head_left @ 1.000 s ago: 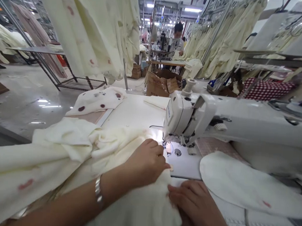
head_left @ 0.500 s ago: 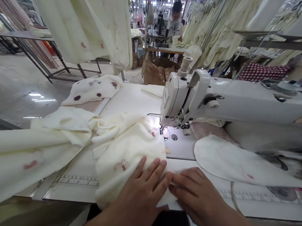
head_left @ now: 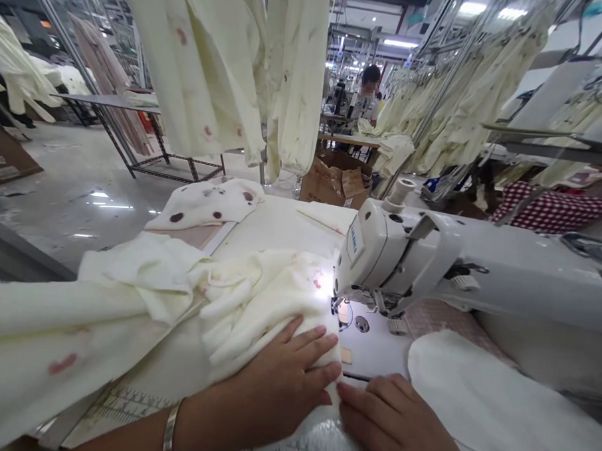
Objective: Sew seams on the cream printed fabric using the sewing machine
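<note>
A cream fabric piece (head_left: 258, 297) with small red prints lies bunched on the white sewing table (head_left: 276, 224), its edge reaching the needle area of the white sewing machine (head_left: 429, 258). My left hand (head_left: 287, 374) rests flat on the fabric's near edge, fingers stretched out. My right hand (head_left: 392, 422) presses down beside it, fingertips touching the fabric's right edge, fingers together and flat. The presser foot (head_left: 338, 305) stands just beyond my left fingertips under a bright lamp.
An oval cream cut piece (head_left: 483, 399) lies to the right of the machine bed. A spotted fabric piece (head_left: 207, 205) sits at the table's far left. Cream garments (head_left: 223, 62) hang overhead. A cardboard box (head_left: 333, 180) and another person at a distant machine (head_left: 367, 95) lie beyond.
My hands have shifted the fabric edge back up toward the needle; the cloth is more bunched near the presser foot. The camera view has tilted up slightly.
</note>
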A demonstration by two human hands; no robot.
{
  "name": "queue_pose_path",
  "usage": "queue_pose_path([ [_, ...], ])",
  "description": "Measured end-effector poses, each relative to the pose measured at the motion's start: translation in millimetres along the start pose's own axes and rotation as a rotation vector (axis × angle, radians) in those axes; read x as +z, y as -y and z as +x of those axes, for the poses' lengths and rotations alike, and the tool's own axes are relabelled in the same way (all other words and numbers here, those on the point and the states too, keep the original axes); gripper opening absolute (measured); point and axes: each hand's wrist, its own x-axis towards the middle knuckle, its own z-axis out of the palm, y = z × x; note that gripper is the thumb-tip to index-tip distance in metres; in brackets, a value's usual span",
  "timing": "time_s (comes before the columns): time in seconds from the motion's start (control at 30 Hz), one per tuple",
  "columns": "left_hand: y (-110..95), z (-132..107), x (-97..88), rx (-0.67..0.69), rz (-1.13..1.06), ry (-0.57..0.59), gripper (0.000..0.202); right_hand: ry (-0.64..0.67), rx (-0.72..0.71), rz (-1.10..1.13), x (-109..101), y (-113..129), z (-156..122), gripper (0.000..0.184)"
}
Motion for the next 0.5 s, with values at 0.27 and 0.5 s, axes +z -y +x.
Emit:
queue_pose_path([
  [0.27,37.6,27.5,1.8,0.054,-0.082,-0.047,0.019,-0.026,0.097,0.02,7.9,-27.9,17.3,0.021],
  [0.5,74.8,63.0,-14.2,0.111,-0.038,-0.003,0.023,-0.074,0.204,-0.063,35.9,-59.0,20.1,0.021],
])
